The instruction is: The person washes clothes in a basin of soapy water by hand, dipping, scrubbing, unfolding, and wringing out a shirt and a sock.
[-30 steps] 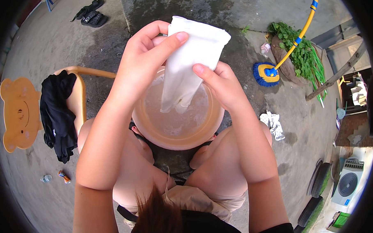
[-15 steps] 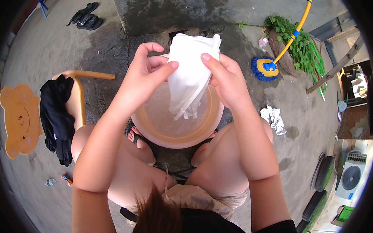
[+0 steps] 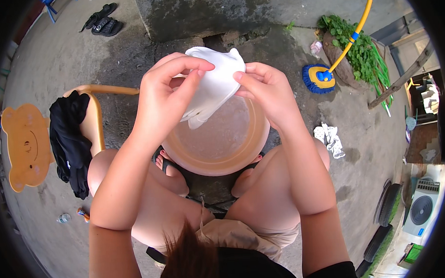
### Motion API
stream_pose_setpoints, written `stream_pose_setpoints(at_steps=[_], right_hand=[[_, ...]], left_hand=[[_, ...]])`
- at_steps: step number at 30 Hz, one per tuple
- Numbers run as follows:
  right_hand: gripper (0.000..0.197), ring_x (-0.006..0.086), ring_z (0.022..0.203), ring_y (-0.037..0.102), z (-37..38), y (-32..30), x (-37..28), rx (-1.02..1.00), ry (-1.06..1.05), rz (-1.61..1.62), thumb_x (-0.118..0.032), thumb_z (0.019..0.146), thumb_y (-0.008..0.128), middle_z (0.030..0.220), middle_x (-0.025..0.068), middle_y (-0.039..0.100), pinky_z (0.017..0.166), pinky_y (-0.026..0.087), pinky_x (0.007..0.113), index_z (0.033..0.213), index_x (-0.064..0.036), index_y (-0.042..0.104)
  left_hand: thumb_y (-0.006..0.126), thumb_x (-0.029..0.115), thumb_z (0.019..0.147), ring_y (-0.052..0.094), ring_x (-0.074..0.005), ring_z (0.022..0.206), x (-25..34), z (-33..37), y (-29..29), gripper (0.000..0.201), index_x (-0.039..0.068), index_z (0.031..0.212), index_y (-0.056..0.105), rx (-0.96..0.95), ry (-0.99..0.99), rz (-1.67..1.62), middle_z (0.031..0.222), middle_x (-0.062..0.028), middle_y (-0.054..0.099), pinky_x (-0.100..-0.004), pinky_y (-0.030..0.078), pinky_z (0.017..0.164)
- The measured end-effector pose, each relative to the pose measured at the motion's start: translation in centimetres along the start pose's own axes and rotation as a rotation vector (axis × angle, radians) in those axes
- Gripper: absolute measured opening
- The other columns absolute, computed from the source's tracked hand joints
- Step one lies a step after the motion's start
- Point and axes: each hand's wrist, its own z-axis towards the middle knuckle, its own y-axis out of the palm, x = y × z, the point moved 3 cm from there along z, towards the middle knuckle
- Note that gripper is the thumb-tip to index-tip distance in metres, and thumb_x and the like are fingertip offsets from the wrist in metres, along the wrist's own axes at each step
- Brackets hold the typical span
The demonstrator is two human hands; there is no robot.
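Observation:
A damp-looking white cloth (image 3: 215, 75) is held up in front of me over a peach-coloured basin (image 3: 256, 133). What kind of garment it may be, I cannot tell. My left hand (image 3: 169, 89) pinches the cloth near its left side, thumb and forefinger almost meeting, other fingers curled partly behind. On the opposite edge, my right hand (image 3: 267, 88) grips it between thumb and fingers. The cloth's lower end hangs toward the left, over the basin's rim. Cloudy water (image 3: 215, 132) shows inside the basin, which stands between my feet.
A yellow chair (image 3: 26, 146) with a black garment (image 3: 71, 144) over it stands left. Right are a blue-and-yellow mop (image 3: 319, 78), leafy greens (image 3: 344, 34) and a spotted white cloth (image 3: 330, 140) on the concrete. Black sandals (image 3: 103, 20) lie far left; a wall (image 3: 276, 7) rises ahead.
The white cloth has shifted left and bunched up, its hanging end swinging left. My left hand has closed onto it, and my right hand has moved slightly down along its edge.

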Motion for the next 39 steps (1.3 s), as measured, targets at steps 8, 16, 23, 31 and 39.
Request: stream_pose_setpoints(at_steps=[8, 16, 23, 31, 39], right_hand=[[0.047, 0.0116, 0.085, 0.059, 0.8, 0.2, 0.9, -0.013, -0.27, -0.324, -0.006, 0.086, 0.063, 0.095, 0.0063, 0.062, 0.079, 0.049, 0.026, 0.131, -0.0063, 0.048], [0.046, 0.0282, 0.093, 0.058, -0.4, 1.8, -0.2, 0.133, -0.465, -0.807, -0.01, 0.077, 0.067, 0.106, 0.015, 0.055, 0.08, 0.048, 0.034, 0.121, -0.003, 0.055], [0.024, 0.0185, 0.079, 0.06, 0.0, -0.7, -1.0, 0.136, -0.652, -0.739, -0.011, 0.078, 0.07, 0.093, 0.0063, 0.059, 0.074, 0.048, 0.028, 0.101, -0.0058, 0.065], [0.027, 0.0084, 0.087, 0.054, 1.5, 0.6, -0.3, 0.083, -0.303, 0.075, -0.019, 0.092, 0.059, 0.095, 0.0036, 0.06, 0.075, 0.045, 0.024, 0.111, -0.0015, 0.054], [0.029, 0.0116, 0.07, 0.056, 1.8, 2.5, -0.6, 0.426, -0.521, -0.213, -0.027, 0.092, 0.058, 0.077, 0.0094, 0.063, 0.061, 0.046, 0.027, 0.098, 0.0003, 0.052]], left_hand=[[0.061, -0.005, 0.078, 0.058, -0.0267, 0.088, 0.8, -0.5, 0.6, 0.046, 0.004, 0.123, 0.055, -0.064, 0.161, 0.396, 0.097, -0.0109, 0.055, -0.0343, 0.048, 0.082], [0.067, 0.0, 0.072, 0.057, -0.0335, 0.088, -0.1, -0.4, 0.3, 0.032, 0.003, 0.104, 0.064, -0.118, 0.121, 0.641, 0.091, -0.0141, 0.054, -0.0408, 0.048, 0.077], [0.068, 0.011, 0.08, 0.06, -0.02, 0.086, -0.3, 0.8, -0.4, 0.017, 0.001, 0.093, 0.066, -0.122, 0.003, 0.365, 0.092, -0.007, 0.061, -0.0308, 0.048, 0.077], [0.054, 0.017, 0.095, 0.054, -0.0081, 0.083, -1.3, 1.4, 2.5, 0.022, 0.004, 0.113, 0.055, 0.024, -0.266, -0.336, 0.092, -0.003, 0.061, -0.0226, 0.045, 0.073], [0.038, 0.035, 0.099, 0.048, -0.0092, 0.079, -0.4, 1.8, 6.0, 0.035, 0.004, 0.101, 0.053, 0.317, -0.275, -0.216, 0.088, -0.0043, 0.055, -0.0236, 0.041, 0.07]])
